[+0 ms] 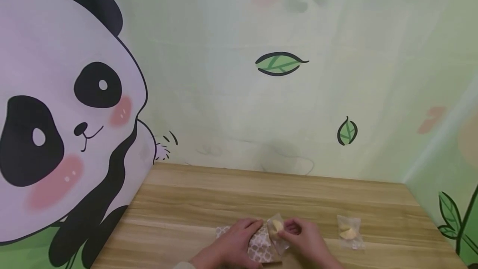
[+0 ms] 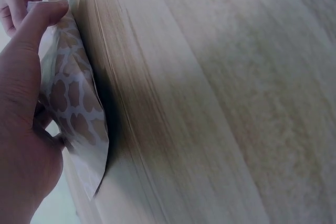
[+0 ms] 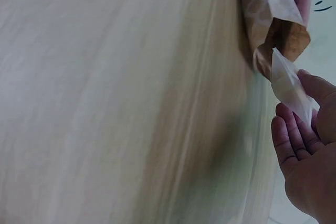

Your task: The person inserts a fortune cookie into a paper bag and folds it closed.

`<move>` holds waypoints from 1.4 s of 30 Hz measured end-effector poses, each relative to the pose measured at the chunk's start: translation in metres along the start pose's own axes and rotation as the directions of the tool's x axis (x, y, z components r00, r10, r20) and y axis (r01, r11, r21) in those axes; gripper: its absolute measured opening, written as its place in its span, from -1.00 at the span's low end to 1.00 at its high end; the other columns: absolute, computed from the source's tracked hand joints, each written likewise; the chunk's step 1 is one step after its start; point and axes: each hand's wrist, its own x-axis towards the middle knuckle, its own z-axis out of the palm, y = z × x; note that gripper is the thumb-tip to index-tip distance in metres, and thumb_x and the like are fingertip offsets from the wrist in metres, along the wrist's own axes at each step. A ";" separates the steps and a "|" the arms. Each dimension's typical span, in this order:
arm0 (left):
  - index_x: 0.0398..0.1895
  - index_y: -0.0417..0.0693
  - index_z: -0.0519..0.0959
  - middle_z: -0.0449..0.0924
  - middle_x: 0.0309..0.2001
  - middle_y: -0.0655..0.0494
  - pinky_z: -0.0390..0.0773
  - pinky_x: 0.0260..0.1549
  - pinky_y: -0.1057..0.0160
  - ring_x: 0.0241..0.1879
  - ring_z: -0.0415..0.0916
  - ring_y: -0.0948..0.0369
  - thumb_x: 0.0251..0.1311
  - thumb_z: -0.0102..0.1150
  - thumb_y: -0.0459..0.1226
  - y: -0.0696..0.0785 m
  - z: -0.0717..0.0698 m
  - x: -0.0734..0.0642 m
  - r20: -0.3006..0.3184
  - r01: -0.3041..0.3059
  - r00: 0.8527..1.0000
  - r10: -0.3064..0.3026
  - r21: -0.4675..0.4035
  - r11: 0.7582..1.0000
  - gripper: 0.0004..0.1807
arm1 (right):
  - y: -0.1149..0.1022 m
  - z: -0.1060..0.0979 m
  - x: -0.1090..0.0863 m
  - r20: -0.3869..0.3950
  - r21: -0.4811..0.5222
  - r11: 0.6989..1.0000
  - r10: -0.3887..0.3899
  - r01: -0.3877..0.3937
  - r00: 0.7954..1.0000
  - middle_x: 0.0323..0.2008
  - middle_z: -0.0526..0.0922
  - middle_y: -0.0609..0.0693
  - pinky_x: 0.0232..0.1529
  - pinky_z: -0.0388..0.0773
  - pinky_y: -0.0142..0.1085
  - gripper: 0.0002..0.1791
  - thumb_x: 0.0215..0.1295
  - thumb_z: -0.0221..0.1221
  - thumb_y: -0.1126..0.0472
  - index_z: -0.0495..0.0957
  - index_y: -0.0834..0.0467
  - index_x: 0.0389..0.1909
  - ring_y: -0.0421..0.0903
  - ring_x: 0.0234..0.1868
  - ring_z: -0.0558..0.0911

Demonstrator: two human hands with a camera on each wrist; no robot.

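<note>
Likely light and brittle, the wrapped cookie [image 1: 277, 226] wanted a gentle edge hold — the right grip [image 1: 307, 239] pinched it at the open bag [image 1: 260, 247], which the left grip [image 1: 236, 242] clasped

Reaching up from the bottom of the head view, with the left forearm [image 1: 204, 257] slanting right and the right forearm [image 1: 324, 257] slanting left. Gripping with the left hand [image 1: 238, 240], held wide between thumb and fingers. Pinching with the right hand [image 1: 305, 238] (close to the left, not touching), bending the lower fingers [image 3: 286, 137] loosely below the thumb [image 3: 317, 88].
</note>
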 end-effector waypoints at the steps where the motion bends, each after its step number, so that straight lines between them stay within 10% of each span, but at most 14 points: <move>1: 0.44 0.03 0.22 0.33 0.27 0.16 0.41 0.17 0.14 0.23 0.29 0.21 -0.31 0.43 0.26 -0.001 0.001 0.000 -0.003 -0.003 1.000 0.003 0.003 1.000 0.16 | -0.001 0.000 0.001 0.000 0.010 1.000 0.004 -0.004 1.000 -0.38 0.69 -0.07 -0.31 0.59 -0.44 -0.66 -0.02 0.44 0.04 0.62 0.15 -0.30 -0.28 -0.37 0.65; 42: 0.45 0.06 0.19 0.31 0.28 0.20 0.42 0.17 0.13 0.25 0.29 0.21 -0.32 0.38 0.30 -0.008 0.008 0.001 -0.034 -0.023 0.999 0.023 0.003 1.000 0.18 | -0.006 0.004 -0.003 0.172 0.032 0.997 -0.081 0.077 0.982 -0.40 0.69 -0.11 -0.33 0.57 -0.43 -0.84 0.15 0.34 0.15 0.66 0.13 -0.30 -0.29 -0.37 0.63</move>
